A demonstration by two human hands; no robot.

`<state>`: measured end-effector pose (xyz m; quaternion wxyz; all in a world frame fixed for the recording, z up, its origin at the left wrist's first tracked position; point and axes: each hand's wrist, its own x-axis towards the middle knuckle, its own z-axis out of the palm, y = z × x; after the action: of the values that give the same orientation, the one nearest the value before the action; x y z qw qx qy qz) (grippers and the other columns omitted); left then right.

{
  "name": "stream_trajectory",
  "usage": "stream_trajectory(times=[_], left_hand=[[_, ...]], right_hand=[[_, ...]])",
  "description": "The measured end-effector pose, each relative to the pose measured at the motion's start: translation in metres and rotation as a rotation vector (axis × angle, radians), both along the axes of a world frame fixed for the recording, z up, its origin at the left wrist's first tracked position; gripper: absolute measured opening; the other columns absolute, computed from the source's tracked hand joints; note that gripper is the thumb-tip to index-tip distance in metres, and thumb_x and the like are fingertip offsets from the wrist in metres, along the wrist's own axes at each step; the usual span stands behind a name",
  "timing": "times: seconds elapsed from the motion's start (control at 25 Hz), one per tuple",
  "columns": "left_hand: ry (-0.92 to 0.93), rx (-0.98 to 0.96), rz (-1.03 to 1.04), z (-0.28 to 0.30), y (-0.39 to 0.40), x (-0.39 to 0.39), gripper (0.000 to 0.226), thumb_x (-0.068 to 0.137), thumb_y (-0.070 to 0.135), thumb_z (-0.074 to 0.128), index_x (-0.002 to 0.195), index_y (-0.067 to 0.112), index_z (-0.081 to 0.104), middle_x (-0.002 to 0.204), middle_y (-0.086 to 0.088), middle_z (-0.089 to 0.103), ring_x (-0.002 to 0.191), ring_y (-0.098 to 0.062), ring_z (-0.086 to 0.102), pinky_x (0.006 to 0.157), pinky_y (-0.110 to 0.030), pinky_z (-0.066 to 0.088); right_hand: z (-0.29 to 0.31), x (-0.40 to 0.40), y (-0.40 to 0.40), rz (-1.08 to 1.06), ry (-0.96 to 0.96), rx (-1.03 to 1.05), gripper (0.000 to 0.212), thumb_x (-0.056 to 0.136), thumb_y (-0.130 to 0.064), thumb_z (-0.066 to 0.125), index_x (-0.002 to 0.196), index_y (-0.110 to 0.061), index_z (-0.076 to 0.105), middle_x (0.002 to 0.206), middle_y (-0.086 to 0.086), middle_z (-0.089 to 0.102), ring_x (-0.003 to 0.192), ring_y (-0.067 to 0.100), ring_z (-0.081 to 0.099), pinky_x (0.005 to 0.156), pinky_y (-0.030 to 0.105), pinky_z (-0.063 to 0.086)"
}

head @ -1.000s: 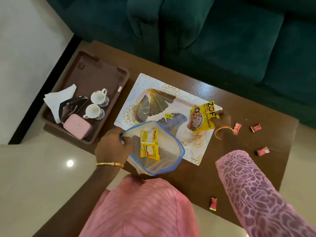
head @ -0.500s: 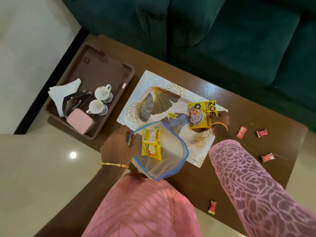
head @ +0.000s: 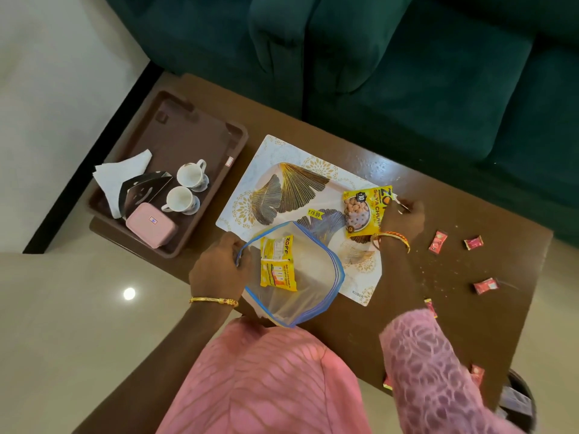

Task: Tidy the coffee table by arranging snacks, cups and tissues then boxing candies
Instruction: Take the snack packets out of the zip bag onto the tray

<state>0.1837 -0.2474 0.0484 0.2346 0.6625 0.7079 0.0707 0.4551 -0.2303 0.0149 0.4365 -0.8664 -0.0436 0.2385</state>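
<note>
The left hand is closed around the rim of a clear zip bag at the bag's 9 o'clock edge, and the mouth is held wide. One yellow snack packet is seen inside the bag. The right hand is curled on a second yellow snack packet, gripped at its 3 o'clock edge; the packet lies over the 3 o'clock end of a white placemat with gold leaf print. The bag overlaps the mat's 6 o'clock edge.

On the brown bench, red wrapped candies are scattered at 3 o'clock of the right hand: one near the wrist, one beyond it, one toward 5 o'clock. More are partly hidden by the pink sleeve.

At 9 o'clock of the mat a brown tray is noted, carrying two white cups side by side, a tissue holder with white tissues, and a pink box, lid on. A green sofa is seen at 12 o'clock.
</note>
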Motion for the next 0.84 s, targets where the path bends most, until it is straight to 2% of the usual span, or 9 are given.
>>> stream_trajectory(times=[0.12, 0.2, 0.28, 0.36, 0.44, 0.52, 0.6, 0.68, 0.84], left_hand=[[0.003, -0.009, -0.01, 0.004, -0.003, -0.007, 0.016, 0.083, 0.027, 0.058, 0.094, 0.015, 0.058, 0.086, -0.008, 0.07, 0.084, -0.035, 0.064, 0.064, -0.04, 0.052], [-0.019, -0.012, -0.021, 0.013, -0.007, -0.031, 0.018, 0.083, 0.03, 0.058, 0.095, 0.016, 0.058, 0.088, -0.008, 0.07, 0.086, -0.036, 0.063, 0.065, -0.041, 0.051], [-0.033, -0.019, -0.029, 0.011, -0.008, -0.041, 0.021, 0.084, 0.031, 0.057, 0.099, 0.016, 0.059, 0.091, -0.01, 0.07, 0.089, -0.036, 0.063, 0.067, -0.041, 0.051], [-0.037, -0.038, -0.041, 0.007, -0.011, -0.034, 0.021, 0.086, 0.03, 0.056, 0.101, 0.016, 0.058, 0.092, -0.01, 0.069, 0.089, -0.036, 0.063, 0.067, -0.04, 0.05], [-0.05, -0.055, -0.04, 0.005, -0.015, -0.03, 0.021, 0.086, 0.031, 0.055, 0.102, 0.017, 0.057, 0.089, -0.009, 0.069, 0.088, -0.035, 0.063, 0.066, -0.039, 0.049], [-0.079, -0.058, -0.024, 0.003, -0.021, -0.037, 0.02, 0.086, 0.031, 0.055, 0.101, 0.017, 0.057, 0.088, -0.009, 0.068, 0.086, -0.034, 0.063, 0.064, -0.035, 0.046], [-0.096, -0.064, 0.0, 0.002, -0.026, -0.046, 0.019, 0.086, 0.031, 0.056, 0.099, 0.018, 0.058, 0.089, -0.007, 0.069, 0.086, -0.032, 0.063, 0.061, -0.031, 0.041], [-0.11, -0.073, 0.022, 0.0, -0.03, -0.054, 0.017, 0.085, 0.032, 0.056, 0.096, 0.019, 0.058, 0.087, -0.006, 0.069, 0.084, -0.031, 0.063, 0.059, -0.029, 0.037], [-0.135, -0.094, 0.028, -0.002, -0.03, -0.069, 0.016, 0.085, 0.033, 0.055, 0.092, 0.02, 0.057, 0.082, -0.006, 0.068, 0.079, -0.029, 0.063, 0.057, -0.027, 0.035]], right_hand=[[0.034, -0.052, -0.027, 0.296, -0.102, 0.151, 0.006, 0.079, 0.0, 0.061, 0.084, -0.002, 0.064, 0.082, 0.019, 0.069, 0.071, 0.021, 0.06, 0.071, 0.03, 0.05], [0.058, -0.111, -0.053, 0.621, -0.013, 0.177, 0.008, 0.078, -0.001, 0.062, 0.078, -0.009, 0.065, 0.075, 0.014, 0.07, 0.067, 0.021, 0.062, 0.066, 0.03, 0.05], [0.048, -0.148, -0.063, 0.976, 0.086, -0.05, 0.014, 0.079, -0.003, 0.06, 0.088, -0.009, 0.067, 0.09, 0.016, 0.071, 0.083, 0.025, 0.065, 0.074, 0.031, 0.048], [0.019, -0.161, -0.058, 1.212, 0.116, -0.41, 0.033, 0.082, -0.009, 0.06, 0.115, -0.006, 0.057, 0.118, 0.019, 0.061, 0.111, 0.032, 0.055, 0.09, 0.033, 0.043], [-0.01, -0.168, -0.048, 1.209, 0.178, -0.632, 0.051, 0.085, -0.017, 0.06, 0.128, -0.001, 0.038, 0.131, 0.022, 0.048, 0.122, 0.037, 0.047, 0.098, 0.037, 0.04], [-0.027, -0.181, -0.036, 1.071, 0.243, -0.706, 0.055, 0.086, -0.02, 0.06, 0.129, -0.001, 0.032, 0.135, 0.022, 0.044, 0.126, 0.036, 0.045, 0.102, 0.04, 0.039], [-0.039, -0.194, -0.027, 0.915, 0.273, -0.72, 0.052, 0.085, -0.02, 0.06, 0.128, -0.001, 0.037, 0.135, 0.02, 0.046, 0.126, 0.034, 0.047, 0.102, 0.04, 0.041], [-0.048, -0.204, -0.025, 0.888, 0.249, -0.781, 0.051, 0.083, -0.025, 0.064, 0.125, -0.002, 0.045, 0.131, 0.016, 0.053, 0.122, 0.029, 0.052, 0.099, 0.035, 0.044], [-0.057, -0.227, -0.029, 0.739, 0.297, -0.715, 0.05, 0.075, -0.035, 0.072, 0.109, -0.003, 0.055, 0.109, 0.009, 0.067, 0.103, 0.025, 0.064, 0.088, 0.031, 0.053]])
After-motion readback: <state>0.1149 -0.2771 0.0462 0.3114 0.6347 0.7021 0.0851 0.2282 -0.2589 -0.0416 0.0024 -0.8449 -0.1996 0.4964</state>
